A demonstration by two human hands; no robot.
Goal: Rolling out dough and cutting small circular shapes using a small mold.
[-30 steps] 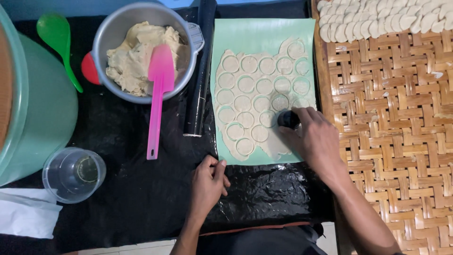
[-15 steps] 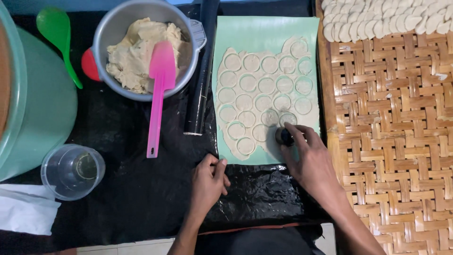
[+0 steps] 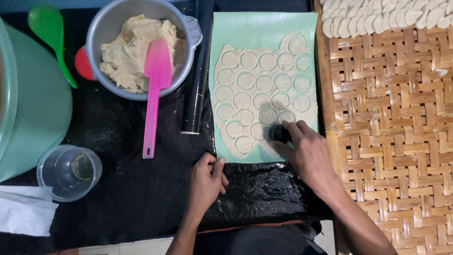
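The worktop (image 3: 118, 208), covered with a black, shiny, wrinkled plastic sheet, filled most of the frame, and at the right side lay a woven bamboo tray (image 3: 391, 141) with a row of pale folded dumplings (image 3: 377, 19) in its upper right corner. At the left edge stood a large green plastic tub (image 3: 28, 118), smooth and round. In the upper centre, a metal bowl (image 3: 188, 61) held a lumpy beige filling (image 3: 127, 56), and a pink silicone spatula (image 3: 153, 94) leaned over its rim. A black rolling pin (image 3: 198, 75) lay upright in the frame beside a pale green mat (image 3: 264, 23), and on this mat was spread the thin, soft dough sheet (image 3: 264, 89), already marked with many round cuts. The right hand (image 3: 306, 151) had moved during the last second from the right edge of the dough to its lower part, near the centre of the frame, so one more circle was being pressed and little uncut dough remained. Its grip was closed around a small dark round cutter (image 3: 280, 133), pressed down on the dough. The left hand (image 3: 205, 182) rested on the black sheet just below the mat, fingers curled and holding nothing. At lower left were a clear plastic cup (image 3: 68, 172), a white folded cloth (image 3: 23, 212), and above, a green spoon (image 3: 47, 28).
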